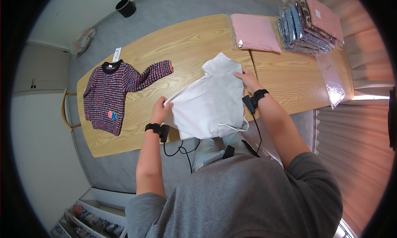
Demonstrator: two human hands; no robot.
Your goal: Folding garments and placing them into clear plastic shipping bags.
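A white high-necked top [204,103] lies partly on the wooden table and reaches over its near edge toward my lap. Its collar [222,65] points away from me. My left hand [159,110] is closed on the garment's left edge, thumb on top. Just below the collar, on the right side, my right hand [249,80] pinches the cloth. At the lower right a corner of the top is folded over. To the left, a dark knitted sweater [105,95] with pink and white flecks lies flat, one sleeve stretched toward the white top.
A bagged pink garment [255,32] lies at the far edge, beside a stack of bagged clothes [310,25]. An unfilled plastic bag [332,82] hangs at the table's right. Black cables [180,149] run from my wrist straps. A chair [65,109] stands left of the table [194,37].
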